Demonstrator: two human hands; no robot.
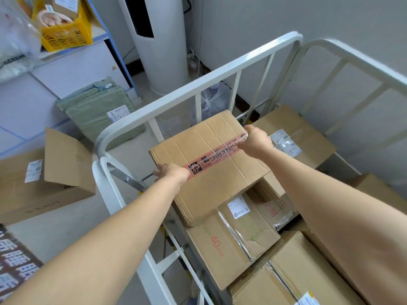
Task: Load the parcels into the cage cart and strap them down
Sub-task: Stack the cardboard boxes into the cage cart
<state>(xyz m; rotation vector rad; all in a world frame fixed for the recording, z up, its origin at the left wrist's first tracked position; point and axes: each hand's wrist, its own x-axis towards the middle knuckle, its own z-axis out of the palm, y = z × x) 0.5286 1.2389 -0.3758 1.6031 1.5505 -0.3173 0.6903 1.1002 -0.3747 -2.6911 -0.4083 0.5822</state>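
- Cage cart (198, 89): white tube rails run from centre-left to the upper right of the frame. The person stands over its near-left corner, so loading goes in over the top rail.
- Loaded parcels (222, 245): brown boxes fill the lower right, packed edge to edge inside the cart, with one more at right centre against the far rail. The tight packing probably serves to give a level layer for stacking.
- Flat carton (211, 159): frame centre, inside the rails, with pink printed tape across its top. It sits above the loaded layer and overlaps the "40"-marked box. Cannot tell whether it rests on that box or hangs clear. It is askew to the rails, likely being lined up for the corner by the rail.
- Open carton (44, 183): left edge of the frame, on the floor outside the cart, one flap up.
- Green sack (99, 111): upper left of centre, on the floor beyond the rail. Possibly waiting its turn.
- Right hand (255, 142): clasps the carton's far right edge at one end of the tape, fingers curled over the edge.
- Left hand (174, 172): clasps the near-left edge at the other end of the tape, fingers wrapped over. Gripping opposite ends balances a wide, shallow load.
- Strap: none seen. Judged stage is loading, with strapping not yet begun.
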